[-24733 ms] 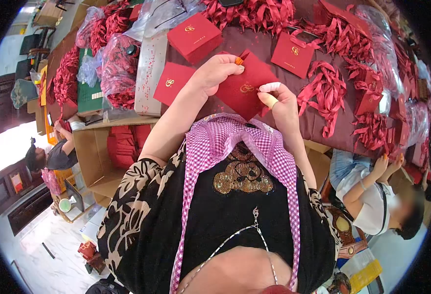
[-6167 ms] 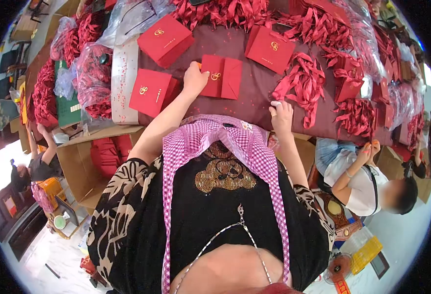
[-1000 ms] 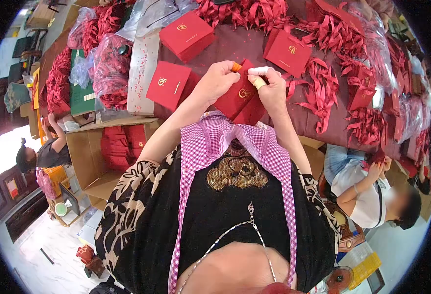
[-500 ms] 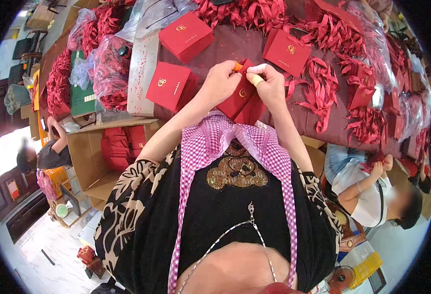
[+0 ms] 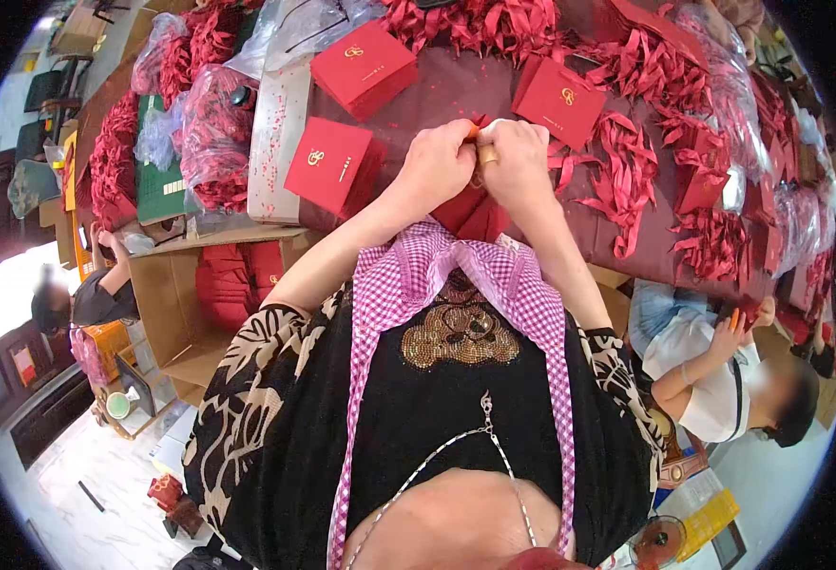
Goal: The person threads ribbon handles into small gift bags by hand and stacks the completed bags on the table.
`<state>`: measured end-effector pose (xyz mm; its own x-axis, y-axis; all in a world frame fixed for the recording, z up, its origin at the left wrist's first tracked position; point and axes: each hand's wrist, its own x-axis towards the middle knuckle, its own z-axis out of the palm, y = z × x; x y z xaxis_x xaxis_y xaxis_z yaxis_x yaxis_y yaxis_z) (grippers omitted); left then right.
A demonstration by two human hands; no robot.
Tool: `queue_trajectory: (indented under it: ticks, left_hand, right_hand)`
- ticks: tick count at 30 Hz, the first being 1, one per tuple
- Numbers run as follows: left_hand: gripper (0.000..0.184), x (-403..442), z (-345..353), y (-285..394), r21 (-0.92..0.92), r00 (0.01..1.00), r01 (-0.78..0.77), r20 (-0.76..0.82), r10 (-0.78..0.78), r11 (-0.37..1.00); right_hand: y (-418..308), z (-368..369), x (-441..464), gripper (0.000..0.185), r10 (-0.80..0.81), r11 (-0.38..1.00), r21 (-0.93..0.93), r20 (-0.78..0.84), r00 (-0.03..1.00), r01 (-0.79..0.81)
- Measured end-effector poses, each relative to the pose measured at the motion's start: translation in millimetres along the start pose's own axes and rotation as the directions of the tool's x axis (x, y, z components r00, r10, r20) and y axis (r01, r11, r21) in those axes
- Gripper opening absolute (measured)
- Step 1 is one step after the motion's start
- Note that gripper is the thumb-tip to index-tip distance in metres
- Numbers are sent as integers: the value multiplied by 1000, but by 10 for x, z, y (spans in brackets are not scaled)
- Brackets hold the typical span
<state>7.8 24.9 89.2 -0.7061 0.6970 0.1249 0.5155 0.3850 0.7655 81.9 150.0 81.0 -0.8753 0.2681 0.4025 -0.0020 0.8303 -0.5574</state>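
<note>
Both hands meet at the top edge of a red paper bag [image 5: 473,211] with a gold logo, held close above my checked apron. My left hand [image 5: 440,161], with an orange cover on one fingertip, pinches the bag's upper part. Against it, my right hand [image 5: 516,160], with white and yellowish finger wraps, is closed on the same edge. The fingers hide most of the bag's top. Left of my hands lies a stack of red bags [image 5: 327,166], with another stack [image 5: 365,68] farther back. More red bags [image 5: 560,103] lie to the right, beside loose red ribbons [image 5: 624,185].
Ribbon bundles [image 5: 475,27] line the table's [image 5: 437,90] far side. Plastic-wrapped ribbons [image 5: 216,133] lie at the left. An open cardboard box [image 5: 175,318] holding red bags stands below the table edge. A co-worker [image 5: 703,366] sits at the right, another person [image 5: 95,294] at the far left.
My hands have closed in further over the bag's top edge, covering more of the logo, with knuckles now turned up. The co-worker's hands at the right have shifted.
</note>
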Motion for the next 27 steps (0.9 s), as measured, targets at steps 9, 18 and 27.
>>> queue_trajectory:
  ticks: [9, 18, 27]
  left_hand:
    - [28, 148, -178, -200, -541, 887, 352, 454, -87, 764]
    - [22, 157, 9, -203, -448, 920, 253, 386, -70, 857]
    - [11, 168, -30, -139, -344, 954, 92, 300, 16, 934]
  right_hand:
    - [146, -336, 75, 33, 266, 768, 473, 379, 887, -432]
    - [205, -325, 56, 28, 244, 790, 481, 321, 915, -380]
    - [322, -575, 284, 27, -159, 980, 164, 286, 945, 115]
